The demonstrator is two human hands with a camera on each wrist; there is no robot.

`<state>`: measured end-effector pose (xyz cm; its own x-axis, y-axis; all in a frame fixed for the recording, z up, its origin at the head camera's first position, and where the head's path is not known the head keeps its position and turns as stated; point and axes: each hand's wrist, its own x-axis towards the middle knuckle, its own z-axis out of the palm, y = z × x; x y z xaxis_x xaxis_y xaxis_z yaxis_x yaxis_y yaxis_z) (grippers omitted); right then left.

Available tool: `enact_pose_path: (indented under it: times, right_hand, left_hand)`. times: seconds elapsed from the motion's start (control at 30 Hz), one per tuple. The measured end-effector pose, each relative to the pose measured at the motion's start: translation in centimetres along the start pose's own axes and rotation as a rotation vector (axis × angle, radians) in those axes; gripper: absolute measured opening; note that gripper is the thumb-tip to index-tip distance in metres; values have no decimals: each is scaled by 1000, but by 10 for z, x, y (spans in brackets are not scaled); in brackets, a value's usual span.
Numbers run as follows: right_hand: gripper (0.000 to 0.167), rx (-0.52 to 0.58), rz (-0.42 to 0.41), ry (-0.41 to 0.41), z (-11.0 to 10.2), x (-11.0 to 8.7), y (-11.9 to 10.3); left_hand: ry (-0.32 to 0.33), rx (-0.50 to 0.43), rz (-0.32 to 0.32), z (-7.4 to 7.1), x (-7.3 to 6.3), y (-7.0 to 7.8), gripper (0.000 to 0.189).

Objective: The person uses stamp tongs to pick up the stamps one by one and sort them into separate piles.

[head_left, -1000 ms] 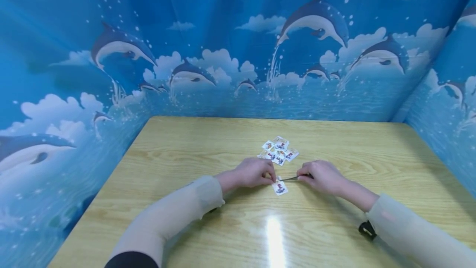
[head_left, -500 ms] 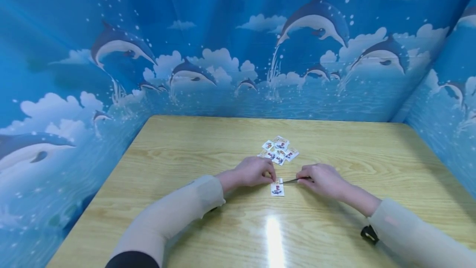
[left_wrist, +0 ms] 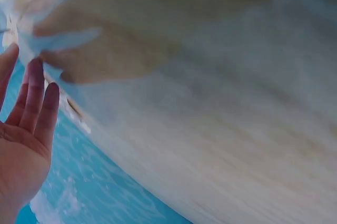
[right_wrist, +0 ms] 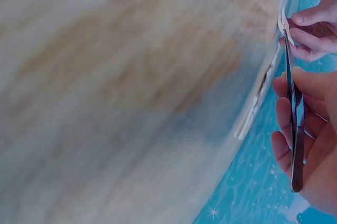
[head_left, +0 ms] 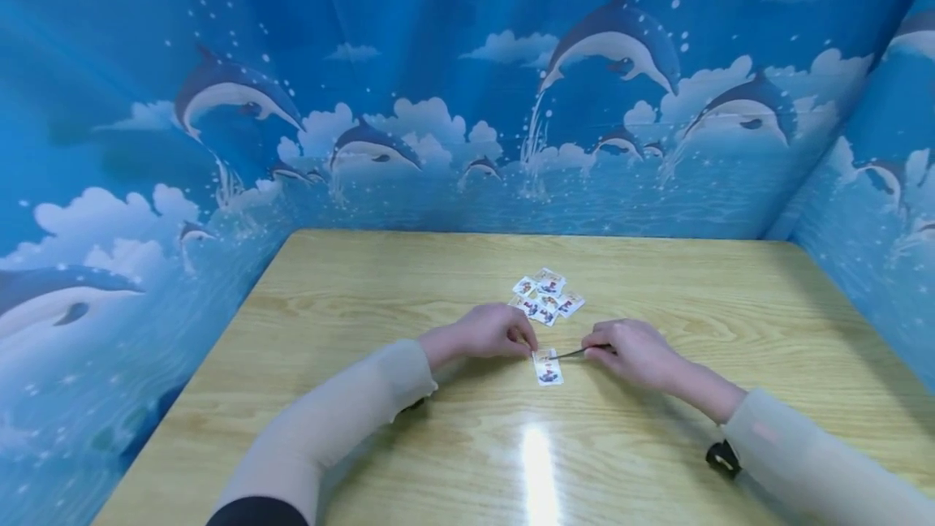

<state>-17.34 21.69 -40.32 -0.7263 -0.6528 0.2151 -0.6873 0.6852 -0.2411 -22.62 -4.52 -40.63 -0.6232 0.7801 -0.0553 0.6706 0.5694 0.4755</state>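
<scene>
Tweezers [right_wrist: 297, 158] of tapered metal fill the right grip [head_left: 634, 351]; the left grip [head_left: 491, 331] pinches a rectangular card [head_left: 549, 372].

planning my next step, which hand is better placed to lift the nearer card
Probably the right hand: it holds tweezers, their tip at the nearer card. The left hand is also at that card's corner, but shows no tool.

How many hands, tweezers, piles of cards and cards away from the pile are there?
Hands: 2 (left hand, right hand)
Slim dark metal tweezers: 1
Pile of white printed cards: 1
White rectangular printed card away from the pile: 1
Total: 5
</scene>
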Motion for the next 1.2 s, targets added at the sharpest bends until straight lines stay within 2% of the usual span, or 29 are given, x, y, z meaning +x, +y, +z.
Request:
enact_pose_path:
  times: [0.13,0.33,0.47,0.67,0.87,1.07,1.2]
  right_hand:
    - [10,20,28,10,-8,-2,2]
    - [10,26,79,35,-21,-9,10]
    - [9,18,94,56,-29,-13,16]
    - [11,28,124,66,-42,-23,27]
    - [13,20,203,101,-55,-36,51]
    - [16,-6,275,108,-67,-44,81]
    - [19,-19,295,99,-72,-46,99]
  left_hand:
    - [18,-49,-61,-11,-2,-9,12]
    - [94,6,-160,-22,3,-25,12]
    - [102,29,-208,-22,6,-34,11]
    - [94,94,-200,-16,8,-40,11]
    - [95,178,-185,-14,11,-36,8]
    - [94,182,-203,-15,13,-35,8]
    - [98,184,-205,-14,15,-38,8]
